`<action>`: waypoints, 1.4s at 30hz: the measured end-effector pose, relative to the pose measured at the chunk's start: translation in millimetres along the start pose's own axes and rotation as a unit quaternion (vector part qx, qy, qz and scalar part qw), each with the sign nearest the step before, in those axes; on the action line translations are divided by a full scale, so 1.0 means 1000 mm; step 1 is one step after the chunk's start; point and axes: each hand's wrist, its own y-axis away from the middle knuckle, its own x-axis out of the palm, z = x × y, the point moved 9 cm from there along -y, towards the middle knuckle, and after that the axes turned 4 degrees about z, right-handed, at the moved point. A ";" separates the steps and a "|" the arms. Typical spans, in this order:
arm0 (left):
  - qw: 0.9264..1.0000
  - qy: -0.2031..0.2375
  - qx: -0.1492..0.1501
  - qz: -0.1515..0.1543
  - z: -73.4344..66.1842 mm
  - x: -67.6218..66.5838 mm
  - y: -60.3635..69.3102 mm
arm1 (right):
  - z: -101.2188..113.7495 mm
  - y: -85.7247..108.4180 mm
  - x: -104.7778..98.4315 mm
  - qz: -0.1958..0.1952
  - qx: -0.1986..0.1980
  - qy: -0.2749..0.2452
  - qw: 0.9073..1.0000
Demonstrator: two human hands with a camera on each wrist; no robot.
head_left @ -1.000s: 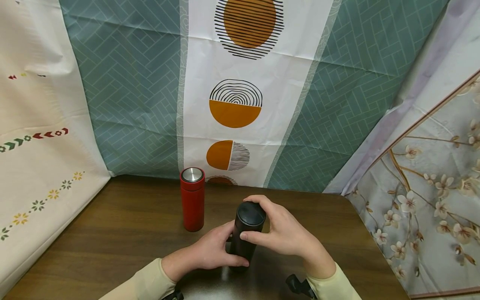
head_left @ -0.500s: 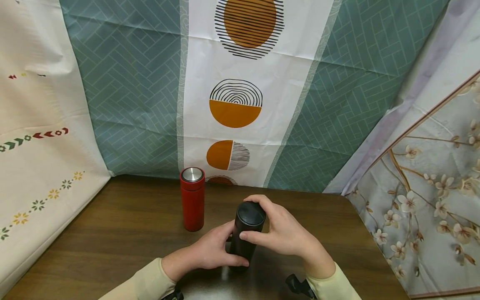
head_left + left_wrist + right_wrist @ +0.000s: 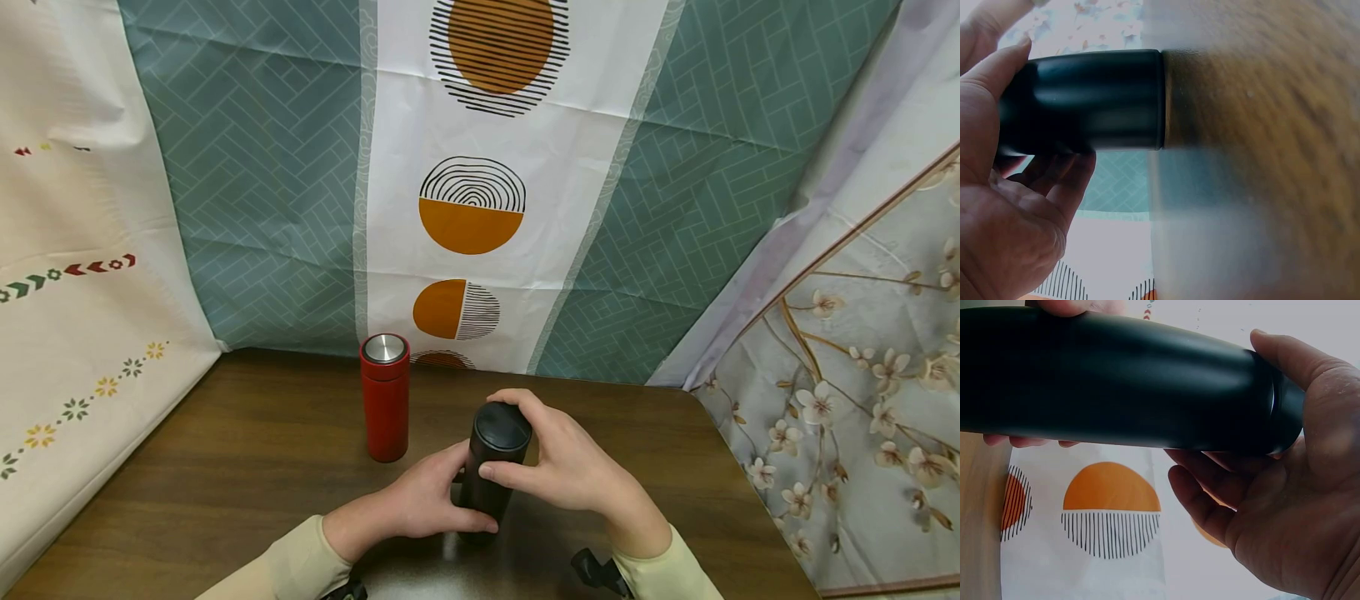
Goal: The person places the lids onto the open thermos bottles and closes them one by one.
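A black thermos bottle (image 3: pixel 487 492) stands on the wooden table in front of me, held by both hands. My left hand (image 3: pixel 416 500) grips its lower body, thumb on the near side and fingers behind. Around the lid end curls my right hand (image 3: pixel 566 462), thumb on the near side and fingers at the far side. The left wrist view shows the base of the black thermos (image 3: pixel 1104 103) against the tabletop. In the right wrist view, the right thumb lies by the lid seam of the black thermos (image 3: pixel 1147 381).
A red thermos bottle (image 3: pixel 386 417) with a silver-topped lid stands upright farther back and to the left. The brown wooden table (image 3: pixel 247 442) ends at a green and white patterned cloth (image 3: pixel 480 250). A floral cloth (image 3: pixel 862 433) hangs on the right, a cream one (image 3: pixel 82 350) on the left.
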 end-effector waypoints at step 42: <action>1.000 0.011 -0.001 0.004 0.002 0.001 -0.001 | 0.002 -0.001 0.000 -0.006 -0.006 0.012 1.000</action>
